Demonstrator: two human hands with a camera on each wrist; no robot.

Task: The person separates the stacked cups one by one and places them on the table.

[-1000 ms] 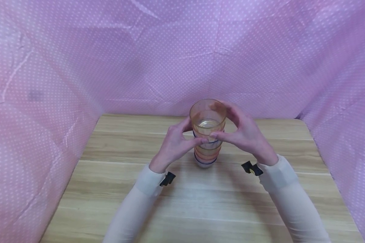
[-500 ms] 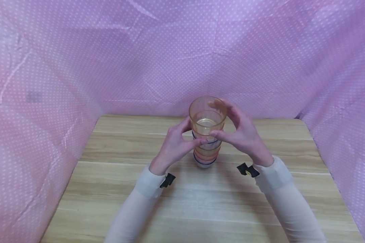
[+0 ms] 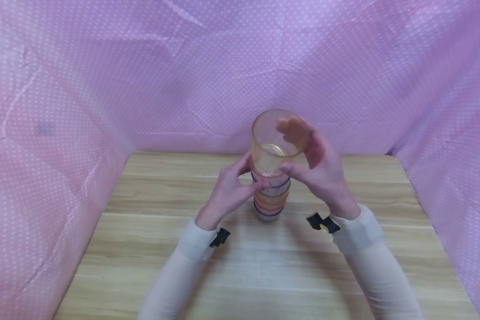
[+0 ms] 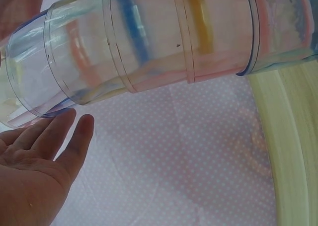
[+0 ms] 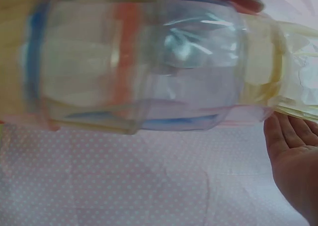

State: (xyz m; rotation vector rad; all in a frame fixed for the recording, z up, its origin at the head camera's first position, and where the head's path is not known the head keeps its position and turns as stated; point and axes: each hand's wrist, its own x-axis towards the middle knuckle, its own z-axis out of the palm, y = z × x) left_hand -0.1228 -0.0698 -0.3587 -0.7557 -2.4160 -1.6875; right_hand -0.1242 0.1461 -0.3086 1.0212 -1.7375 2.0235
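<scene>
While the left hand (image 3: 228,191) curls round the stack (image 3: 270,200) of clear cups from its left side, thumb and fingers pinching a blue-rimmed cup near the middle of the pile, the stack itself stands upright on the table (image 3: 152,249), a little beyond the centre and near the far edge. In the left wrist view the same hand (image 4: 35,171) shows only its palm and two fingertips, which lie just under the side of the nested cups (image 4: 164,42), with blue, yellow and pink rims visible through the clear walls; whether the fingertips touch there cannot be told.

To the right of that hand, the top cup (image 3: 278,140), orange-tinted and see-through, sits raised above the others, its base just over the blue rim of the cup below and leaning slightly to the right. The right hand (image 3: 318,171) holds it, the thumb on the near side low on the wall and the fingers wrapped round the far side, seen through the plastic. In the right wrist view the cups (image 5: 134,62) fill the frame, blurred, with the palm (image 5: 293,156) at the lower right edge.

Both arms wear pale sleeves (image 3: 364,231), each with a small black clip at the wrist. Pink cloth with white dots (image 3: 64,89) hangs behind the table and down both sides.
</scene>
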